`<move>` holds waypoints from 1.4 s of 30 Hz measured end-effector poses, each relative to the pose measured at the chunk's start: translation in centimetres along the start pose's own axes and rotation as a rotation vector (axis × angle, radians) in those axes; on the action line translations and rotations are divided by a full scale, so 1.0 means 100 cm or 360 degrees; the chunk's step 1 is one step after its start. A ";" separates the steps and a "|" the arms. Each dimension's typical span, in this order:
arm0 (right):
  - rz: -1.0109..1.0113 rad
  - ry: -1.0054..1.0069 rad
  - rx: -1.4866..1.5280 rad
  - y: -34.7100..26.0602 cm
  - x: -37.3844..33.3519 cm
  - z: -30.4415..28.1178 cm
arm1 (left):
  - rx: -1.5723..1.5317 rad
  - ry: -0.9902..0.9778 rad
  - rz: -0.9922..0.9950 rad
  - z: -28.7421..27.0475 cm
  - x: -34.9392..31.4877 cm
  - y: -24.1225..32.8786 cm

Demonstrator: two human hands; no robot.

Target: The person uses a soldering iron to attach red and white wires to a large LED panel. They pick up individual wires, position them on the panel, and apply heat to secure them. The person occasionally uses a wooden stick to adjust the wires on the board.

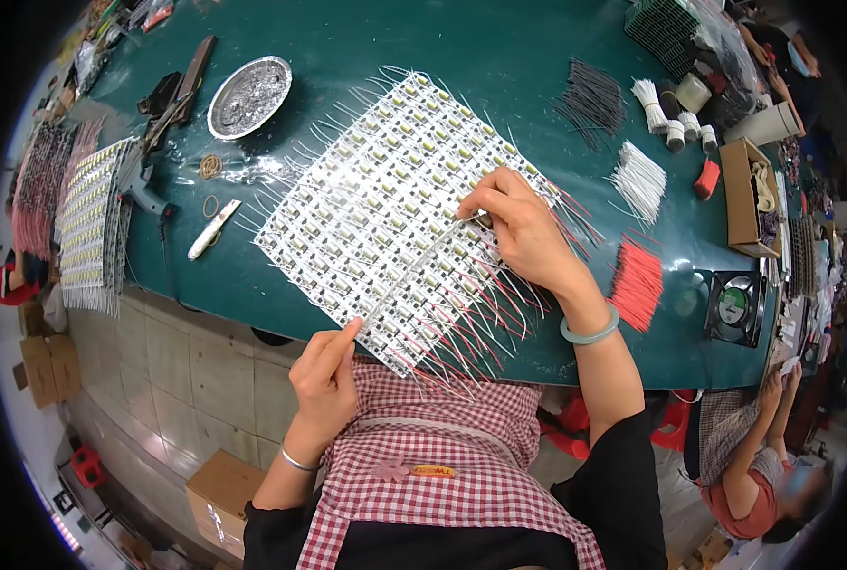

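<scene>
A large white panel of small circuit boards (pixel 347 209) lies turned at an angle on the green table, with white wires along its edges and red ones at its right side. Across it runs a thin grey strand (pixel 414 264), from one hand to the other; its exact kind is unclear. At the panel's near left edge, my left hand (pixel 326 375) has its fingers curled, thumb and forefinger closed at the strand's lower end. My right hand (pixel 518 228) is over the panel's right part, thumb and forefinger pinched at the upper end. A small dark bit shows under those fingers.
Bundles of red wires (pixel 637 283), white wires (pixel 640 182) and black wires (pixel 590 100) lie to the right, near a small fan (pixel 735 306) and a cardboard box (pixel 742 199). Leftward are a metal bowl (pixel 249 98), a white-handled cutter (pixel 214 230), a glue gun (pixel 143 195) and stacked panels (pixel 95 228).
</scene>
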State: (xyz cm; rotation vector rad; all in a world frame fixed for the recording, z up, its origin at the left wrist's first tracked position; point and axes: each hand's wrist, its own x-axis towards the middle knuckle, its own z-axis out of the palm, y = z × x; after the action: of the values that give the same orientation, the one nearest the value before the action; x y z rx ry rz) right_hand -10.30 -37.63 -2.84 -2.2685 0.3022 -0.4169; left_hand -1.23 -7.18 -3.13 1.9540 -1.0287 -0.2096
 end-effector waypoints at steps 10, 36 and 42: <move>-0.0042 0.0024 0.0021 0.008 -0.001 0.000 | 0.0178 -0.0380 0.0212 -0.014 0.012 0.004; -0.0384 -0.0208 0.0124 -0.015 -0.021 0.015 | 0.0017 -0.0286 0.0166 -0.005 0.008 -0.001; -0.0400 -0.0144 0.0149 -0.012 -0.021 0.017 | -0.0083 -0.0285 0.0112 -0.005 0.008 0.004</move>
State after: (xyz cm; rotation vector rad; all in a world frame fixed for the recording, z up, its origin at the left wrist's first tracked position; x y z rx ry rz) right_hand -11.47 -34.97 -3.50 -2.2322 -0.0490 -0.4457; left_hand -0.72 -7.57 -2.31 1.8745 -1.1940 -0.3742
